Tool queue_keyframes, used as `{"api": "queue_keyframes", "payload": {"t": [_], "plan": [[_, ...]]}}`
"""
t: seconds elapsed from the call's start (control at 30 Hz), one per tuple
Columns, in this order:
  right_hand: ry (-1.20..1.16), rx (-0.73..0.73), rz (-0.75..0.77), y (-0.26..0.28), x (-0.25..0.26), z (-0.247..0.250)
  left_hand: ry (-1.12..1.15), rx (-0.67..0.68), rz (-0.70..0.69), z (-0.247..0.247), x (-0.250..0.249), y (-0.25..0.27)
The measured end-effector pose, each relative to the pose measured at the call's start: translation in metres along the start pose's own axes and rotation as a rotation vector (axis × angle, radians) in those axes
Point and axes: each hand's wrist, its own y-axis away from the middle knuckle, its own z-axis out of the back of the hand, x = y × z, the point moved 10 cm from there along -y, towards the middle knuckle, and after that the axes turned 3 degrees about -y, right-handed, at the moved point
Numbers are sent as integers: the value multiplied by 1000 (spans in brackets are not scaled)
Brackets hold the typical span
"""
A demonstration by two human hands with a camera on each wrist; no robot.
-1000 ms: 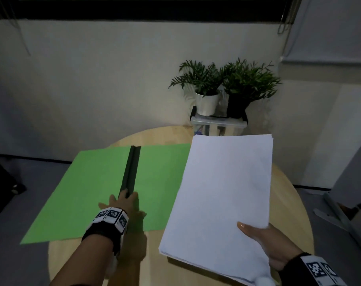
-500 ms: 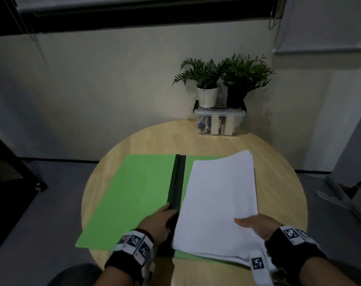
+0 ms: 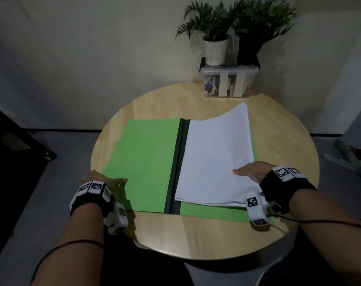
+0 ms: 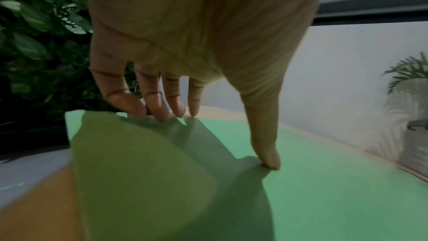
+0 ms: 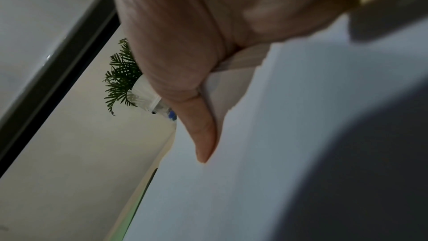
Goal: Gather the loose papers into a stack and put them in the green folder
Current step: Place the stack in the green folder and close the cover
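Observation:
The green folder (image 3: 146,162) lies open on the round wooden table (image 3: 196,234), with its dark spine (image 3: 177,166) running down the middle. The white paper stack (image 3: 214,157) lies on the right half, its far right corner curling up. My right hand (image 3: 251,172) holds the stack's near right edge, thumb (image 5: 201,135) on top of the paper (image 5: 231,190) and fingers hidden beneath. My left hand (image 3: 105,180) rests on the left flap's outer near edge. Its thumb (image 4: 266,153) presses on the green cover (image 4: 336,199), and its straight fingertips (image 4: 162,114) touch the flap's edge.
At the table's far edge stands a clear plastic box (image 3: 227,81) with a white-potted plant (image 3: 215,48) and a dark-potted plant (image 3: 249,46) on top. A thin cable (image 3: 320,221) trails from my right wrist. The folder's left flap reaches the table's left rim.
My right hand has lowered the paper stack onto the folder's right half. My left hand has moved from the spine to the left flap's outer edge.

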Motion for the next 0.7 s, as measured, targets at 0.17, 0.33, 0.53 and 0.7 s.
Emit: {"api": "queue_keyframes", "payload": {"t": [0.17,0.33,0.53,0.7], "plan": [[113,19,-10,0,6,-3,84,69,8,8,-2,15],[142,24,-32,4,7,-2,197,18,-7,30,-11,27],[248,19,-7,17,15,-2,238,-331,-277,106,-60,100],[128,-21,20,28,16,5,201,-443,-587,137,-125,203]]}}
